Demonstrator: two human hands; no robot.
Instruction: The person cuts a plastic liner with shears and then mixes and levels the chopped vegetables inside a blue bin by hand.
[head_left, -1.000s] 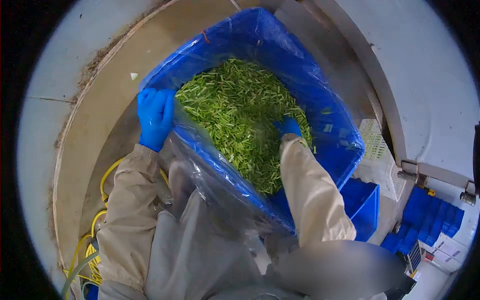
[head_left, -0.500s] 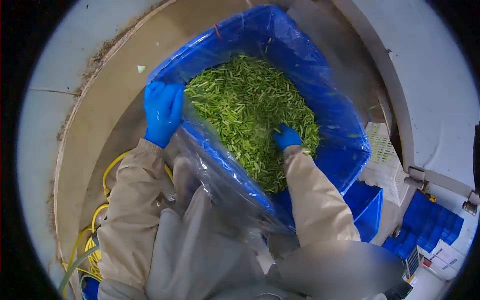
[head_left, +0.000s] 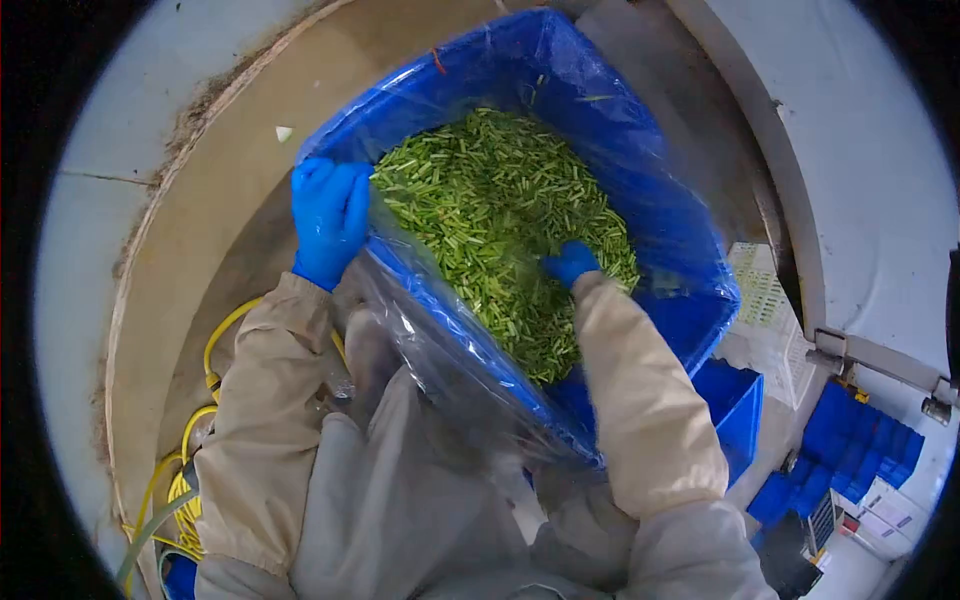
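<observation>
A large blue bin (head_left: 672, 150) lined with clear plastic film (head_left: 440, 325) holds a heap of short-cut green stems (head_left: 480, 215). My left hand (head_left: 330, 218), in a blue glove, is closed on the film at the bin's left rim. Inside the bin, my right hand (head_left: 571, 262), also gloved in blue, is at the right part of the heap. Its fingers look curled in against the stems, and whatever is in them is hidden.
Behind the bin's right corner are a smaller blue crate (head_left: 730, 410) and a white perforated crate (head_left: 770, 330). Blue stacked containers (head_left: 850, 440) stand at lower right. A yellow hose (head_left: 185, 500) lies coiled at lower left. A pale curved wall (head_left: 110, 250) runs along the left.
My right hand has shifted slightly up over the stems, and its forearm has swung a little right. My left hand stays at the rim. A blurred rounded shape at lower right is gone.
</observation>
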